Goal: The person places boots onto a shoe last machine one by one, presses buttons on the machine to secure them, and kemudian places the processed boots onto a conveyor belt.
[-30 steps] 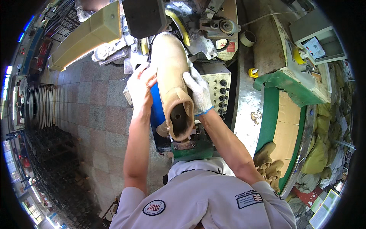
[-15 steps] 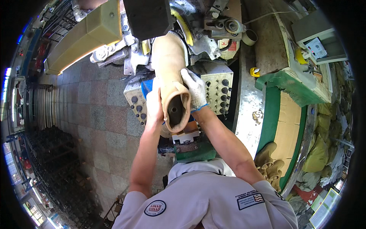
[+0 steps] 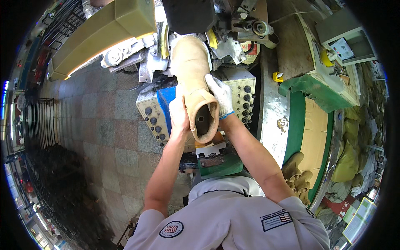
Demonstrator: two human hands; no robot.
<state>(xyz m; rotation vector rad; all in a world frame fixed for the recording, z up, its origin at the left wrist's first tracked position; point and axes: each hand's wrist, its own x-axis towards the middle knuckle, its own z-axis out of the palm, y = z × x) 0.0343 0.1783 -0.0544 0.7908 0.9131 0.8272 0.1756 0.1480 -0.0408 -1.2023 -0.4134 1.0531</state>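
Observation:
A tan suede boot point(image 3: 192, 71) stands in front of me with its open shaft toward me and its toe up under a dark machine head point(image 3: 188, 14). My left hand point(image 3: 178, 118), in a light glove, grips the left side of the shaft. On the right side, my right hand point(image 3: 220, 96) in a white glove holds the shaft's upper edge. Both forearms come up from the lower edge.
Two cream control boxes with black knobs point(image 3: 152, 116) point(image 3: 243, 98) flank the boot. A green-edged conveyor point(image 3: 295, 125) with brown board runs at the right, with tan boots point(image 3: 296, 171) near it. A yellow-lit hood point(image 3: 104, 31) sits upper left over tiled floor point(image 3: 104, 137).
The boot has been drawn toward me and tipped lower, its opening now facing me more. My left hand slid down from the boot's upper side to the shaft.

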